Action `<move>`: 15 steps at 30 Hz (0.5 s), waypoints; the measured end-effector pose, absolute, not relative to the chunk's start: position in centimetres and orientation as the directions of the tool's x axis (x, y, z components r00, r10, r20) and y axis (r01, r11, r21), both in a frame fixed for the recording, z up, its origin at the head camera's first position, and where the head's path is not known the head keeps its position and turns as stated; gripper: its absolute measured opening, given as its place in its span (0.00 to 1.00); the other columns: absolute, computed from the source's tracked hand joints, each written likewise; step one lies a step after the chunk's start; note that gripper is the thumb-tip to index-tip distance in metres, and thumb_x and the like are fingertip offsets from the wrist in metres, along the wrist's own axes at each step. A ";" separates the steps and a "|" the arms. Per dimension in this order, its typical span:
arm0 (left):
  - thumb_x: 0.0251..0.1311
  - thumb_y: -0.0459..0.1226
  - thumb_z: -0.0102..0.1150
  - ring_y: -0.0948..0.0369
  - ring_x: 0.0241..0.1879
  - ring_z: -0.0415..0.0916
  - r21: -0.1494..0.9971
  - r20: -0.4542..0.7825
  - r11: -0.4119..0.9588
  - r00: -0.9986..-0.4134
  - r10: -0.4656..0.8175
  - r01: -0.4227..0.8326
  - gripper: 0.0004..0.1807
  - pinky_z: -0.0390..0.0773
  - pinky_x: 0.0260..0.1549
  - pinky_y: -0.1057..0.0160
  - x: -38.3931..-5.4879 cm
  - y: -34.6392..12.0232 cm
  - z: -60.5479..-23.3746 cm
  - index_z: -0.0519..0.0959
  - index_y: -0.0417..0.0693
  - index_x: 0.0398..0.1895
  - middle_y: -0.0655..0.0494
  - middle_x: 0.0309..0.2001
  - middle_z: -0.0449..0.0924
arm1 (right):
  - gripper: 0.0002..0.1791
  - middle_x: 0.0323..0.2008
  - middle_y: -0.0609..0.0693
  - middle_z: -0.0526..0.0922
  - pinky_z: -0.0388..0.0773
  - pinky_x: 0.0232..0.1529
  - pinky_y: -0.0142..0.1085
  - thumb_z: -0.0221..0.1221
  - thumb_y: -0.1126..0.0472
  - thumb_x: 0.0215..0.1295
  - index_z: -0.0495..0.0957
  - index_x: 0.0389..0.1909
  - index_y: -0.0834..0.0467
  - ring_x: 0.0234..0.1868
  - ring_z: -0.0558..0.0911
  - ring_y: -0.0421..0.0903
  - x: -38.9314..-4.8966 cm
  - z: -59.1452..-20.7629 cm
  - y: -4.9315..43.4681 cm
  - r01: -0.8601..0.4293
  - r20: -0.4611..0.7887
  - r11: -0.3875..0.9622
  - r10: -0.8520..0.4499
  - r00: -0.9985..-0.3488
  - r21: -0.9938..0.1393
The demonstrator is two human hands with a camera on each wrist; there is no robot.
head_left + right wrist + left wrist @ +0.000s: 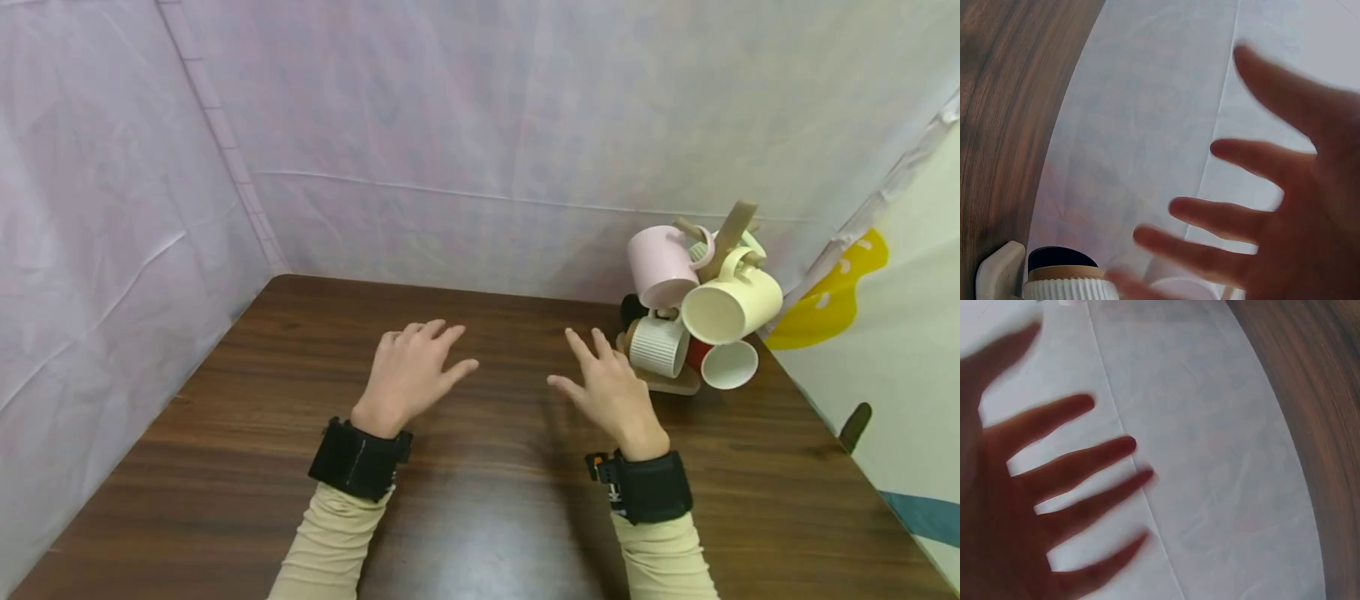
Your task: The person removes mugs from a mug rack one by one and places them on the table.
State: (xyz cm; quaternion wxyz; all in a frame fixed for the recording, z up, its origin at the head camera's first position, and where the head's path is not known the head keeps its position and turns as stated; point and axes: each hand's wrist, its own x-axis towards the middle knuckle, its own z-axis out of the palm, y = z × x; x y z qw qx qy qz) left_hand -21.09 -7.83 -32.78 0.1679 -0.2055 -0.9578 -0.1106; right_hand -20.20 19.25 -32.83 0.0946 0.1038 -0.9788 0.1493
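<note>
My left hand (411, 375) is held over the middle of the wooden table, fingers spread and nothing in them. The right hand (609, 390) hovers to its right with fingers apart, also holding nothing. Just beyond the right hand stands a wooden mug rack (733, 229) hung with mugs. On it are a pink mug (663, 262), a cream mug (733, 304), a ribbed white mug (658, 346) and a red mug with a white inside (730, 365). A green mug (753, 243) shows partly behind the post. In the right wrist view the ribbed mug (1072, 289) lies below the fingers.
The dark wooden table (480, 517) reaches back to a pale cloth curtain (465, 125), with another cloth along the left. At the right edge hangs a light panel with a yellow shape (832, 304). The rack's base (671, 383) sits near the back right corner.
</note>
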 end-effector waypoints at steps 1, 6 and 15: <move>0.68 0.56 0.60 0.45 0.55 0.78 0.119 0.434 0.886 -0.826 0.359 0.448 0.30 0.78 0.50 0.44 -21.1 -7.8 -32.8 0.78 0.49 0.65 0.43 0.59 0.80 | 0.37 0.69 0.71 0.66 0.75 0.46 0.69 0.63 0.46 0.69 0.67 0.73 0.59 0.63 0.71 0.73 -20.2 -32.9 19.3 -0.251 0.282 0.934 -0.176 -0.943 -0.254; 0.65 0.49 0.67 0.51 0.36 0.83 0.084 0.560 0.877 -0.750 0.351 0.474 0.18 0.82 0.32 0.53 -21.3 -7.7 -33.0 0.86 0.46 0.49 0.48 0.41 0.87 | 0.27 0.53 0.66 0.81 0.80 0.34 0.62 0.71 0.54 0.61 0.80 0.58 0.62 0.46 0.83 0.66 -20.3 -32.9 19.3 -0.280 0.479 0.935 -0.146 -0.865 -0.220; 0.65 0.45 0.68 0.55 0.24 0.79 0.084 0.645 0.857 -0.683 0.342 0.509 0.13 0.78 0.22 0.57 -21.5 -7.6 -33.2 0.87 0.44 0.39 0.50 0.32 0.85 | 0.20 0.44 0.63 0.85 0.79 0.28 0.59 0.72 0.55 0.60 0.84 0.48 0.63 0.36 0.85 0.65 -20.3 -33.0 19.4 -0.288 0.544 0.929 -0.121 -0.830 -0.233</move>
